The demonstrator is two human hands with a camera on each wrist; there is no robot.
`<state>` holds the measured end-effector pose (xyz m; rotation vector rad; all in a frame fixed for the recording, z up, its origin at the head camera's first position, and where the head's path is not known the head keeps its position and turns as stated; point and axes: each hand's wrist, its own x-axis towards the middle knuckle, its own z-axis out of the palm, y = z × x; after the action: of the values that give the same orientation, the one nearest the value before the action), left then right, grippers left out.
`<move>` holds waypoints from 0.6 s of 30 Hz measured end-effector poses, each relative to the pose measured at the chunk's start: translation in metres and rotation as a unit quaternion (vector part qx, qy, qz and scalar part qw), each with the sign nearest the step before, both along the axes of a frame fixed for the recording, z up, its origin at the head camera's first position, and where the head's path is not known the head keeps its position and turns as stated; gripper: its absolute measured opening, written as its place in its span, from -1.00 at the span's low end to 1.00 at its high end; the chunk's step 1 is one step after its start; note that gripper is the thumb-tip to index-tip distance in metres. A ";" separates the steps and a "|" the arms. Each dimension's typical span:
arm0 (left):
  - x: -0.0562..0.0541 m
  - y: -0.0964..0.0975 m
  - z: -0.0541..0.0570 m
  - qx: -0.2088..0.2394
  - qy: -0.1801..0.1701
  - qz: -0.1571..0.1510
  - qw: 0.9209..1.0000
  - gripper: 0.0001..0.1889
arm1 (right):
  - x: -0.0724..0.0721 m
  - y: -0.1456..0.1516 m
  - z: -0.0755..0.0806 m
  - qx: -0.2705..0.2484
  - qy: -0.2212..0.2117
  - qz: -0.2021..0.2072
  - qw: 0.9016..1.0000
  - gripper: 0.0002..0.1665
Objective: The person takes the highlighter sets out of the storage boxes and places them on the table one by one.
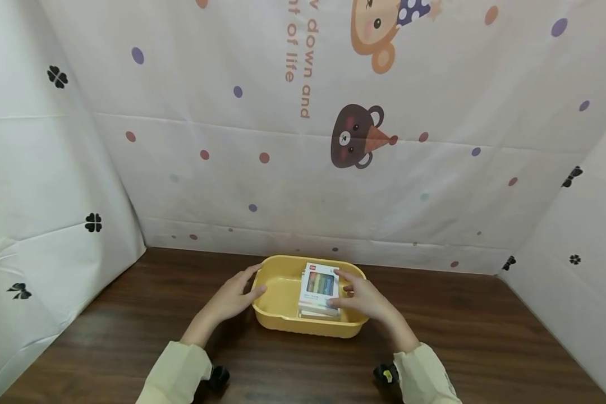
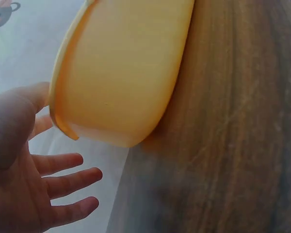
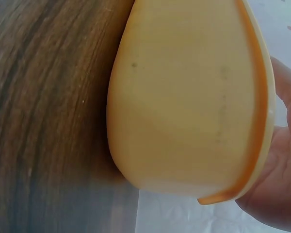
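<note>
A yellow plastic basin (image 1: 278, 325) stands on the table. In its right half lies a white box (image 1: 305, 303) with a panel of coloured sticks like crayons, on top of another pale box (image 1: 319, 315) that is mostly hidden. My right hand (image 1: 366, 297) reaches over the right rim and holds the white box by its right side, thumb and index finger at its edges. At the left end, my left hand (image 1: 234, 294) touches the basin's rim with thumb and fingers spread, seen also in the left wrist view. The basin wall (image 3: 184, 107) hides the right fingertips in the right wrist view.
The dark wood table (image 1: 293, 370) runs around the basin. Behind it hangs a white printed cloth (image 1: 303, 185), with more white cloth at the left (image 1: 45, 185) and right (image 1: 581, 247) sides. Black wrist cameras (image 1: 386, 373) sit near both cuffs.
</note>
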<state>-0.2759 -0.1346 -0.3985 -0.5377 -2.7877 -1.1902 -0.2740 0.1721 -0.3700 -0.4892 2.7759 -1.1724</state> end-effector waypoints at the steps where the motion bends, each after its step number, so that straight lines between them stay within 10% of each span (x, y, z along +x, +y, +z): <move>1: 0.000 0.000 -0.001 0.001 0.001 -0.003 1.000 -0.39 | 0.000 0.000 0.001 0.004 0.000 0.002 1.000 -0.04; 18: -0.003 0.003 -0.010 0.041 -0.023 -0.028 0.999 -0.49 | -0.012 -0.008 -0.004 0.024 -0.020 0.048 0.998 0.08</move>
<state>-0.2788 -0.1311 -0.4082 -0.5917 -2.7652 -1.3380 -0.2865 0.1641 -0.3736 -0.5791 2.7072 -1.0806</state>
